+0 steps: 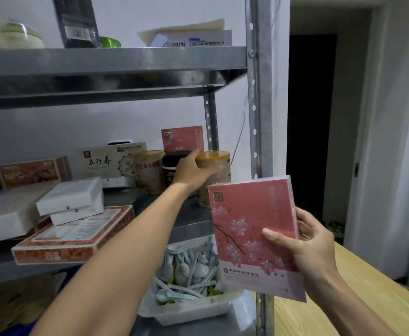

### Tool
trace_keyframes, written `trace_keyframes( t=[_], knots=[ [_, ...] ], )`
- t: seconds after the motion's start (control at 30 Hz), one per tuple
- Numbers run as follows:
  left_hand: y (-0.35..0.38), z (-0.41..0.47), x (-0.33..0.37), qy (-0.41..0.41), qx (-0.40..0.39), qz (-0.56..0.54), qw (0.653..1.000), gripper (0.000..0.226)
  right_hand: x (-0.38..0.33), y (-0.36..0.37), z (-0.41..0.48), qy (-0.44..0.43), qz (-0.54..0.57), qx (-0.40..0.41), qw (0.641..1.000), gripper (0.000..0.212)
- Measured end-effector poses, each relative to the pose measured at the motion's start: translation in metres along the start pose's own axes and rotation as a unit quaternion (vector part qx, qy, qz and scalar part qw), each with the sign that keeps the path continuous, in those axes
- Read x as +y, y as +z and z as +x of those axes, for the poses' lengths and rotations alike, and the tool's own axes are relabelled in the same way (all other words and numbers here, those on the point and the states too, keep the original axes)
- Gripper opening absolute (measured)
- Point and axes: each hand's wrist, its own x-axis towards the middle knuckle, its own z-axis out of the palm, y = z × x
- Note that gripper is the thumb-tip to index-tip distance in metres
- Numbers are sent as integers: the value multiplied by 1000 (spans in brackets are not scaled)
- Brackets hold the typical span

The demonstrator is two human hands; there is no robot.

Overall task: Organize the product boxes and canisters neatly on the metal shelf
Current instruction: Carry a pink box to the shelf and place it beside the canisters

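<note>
My right hand (307,248) grips a pink box with blossom print (249,234) upright in front of the shelf's right post. My left hand (193,169) reaches into the middle shelf (193,223) and wraps round a tan canister with an orange lid (216,187). Next to it stand a dark canister (172,166) and another tan canister (149,170). A second pink box (183,139) stands upright behind them. Further left lie a cream box with Chinese writing (101,161), a brown box (29,174), two small white boxes (71,198) and a flat orange box (75,238).
The upper shelf (113,60) carries a black pouch (77,20), a green tin (110,42), round tubs (19,36) and papers (189,36). A white tray of plastic spoons (191,275) sits below. A wooden table (358,299) and a dark doorway (310,117) are to the right.
</note>
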Motion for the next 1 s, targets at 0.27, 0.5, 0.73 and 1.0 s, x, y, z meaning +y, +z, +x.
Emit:
trace_keyframes(
  t=[0.27,0.5,0.73,1.0],
  knots=[
    [15,4,-9,16,65,-82,994,54,5,0,1,9,3,1,1000,49],
    [-28,-21,-28,-2,94,-85,992,57,7,6,0,0,7,4,1000,47],
    [-67,-46,-39,-33,124,-39,991,60,6,19,-3,-9,5,-8,1000,45],
    [-81,-54,-44,-58,156,11,986,64,-10,40,-1,-26,10,0,1000,49]
  ],
)
